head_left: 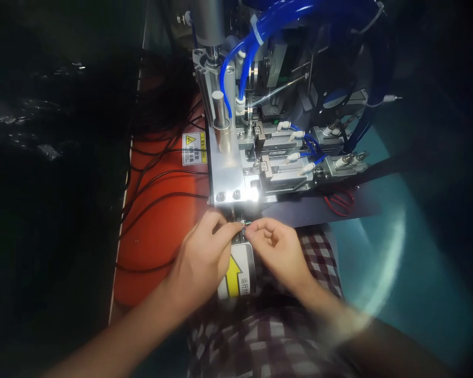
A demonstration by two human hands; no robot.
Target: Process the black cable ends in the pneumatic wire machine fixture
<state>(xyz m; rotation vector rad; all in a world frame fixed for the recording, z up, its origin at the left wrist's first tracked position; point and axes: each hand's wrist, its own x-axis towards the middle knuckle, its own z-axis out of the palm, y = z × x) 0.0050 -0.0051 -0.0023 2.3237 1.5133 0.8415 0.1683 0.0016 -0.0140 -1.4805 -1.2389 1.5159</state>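
Note:
My left hand (205,252) and my right hand (278,249) meet at the front of a metal machine (228,178). Thumb and forefinger are pinched together on each hand. Between the fingertips is a tiny part with thin wire-like ends (244,224), too small to name. It lies over a narrow dark track (238,236) that runs out of the machine. Below my fingers, a white plate with a yellow arrow (233,275) covers the end of the track. The left fingers partly hide the track.
Blue air hoses (287,16) arch over the machine's cylinders. Black cables (157,199) cross an orange-red surface (153,236) on the left, near a yellow warning label (194,148). Red-handled scissors or pliers (340,202) lie to the right. Checkered cloth (260,341) covers my lap.

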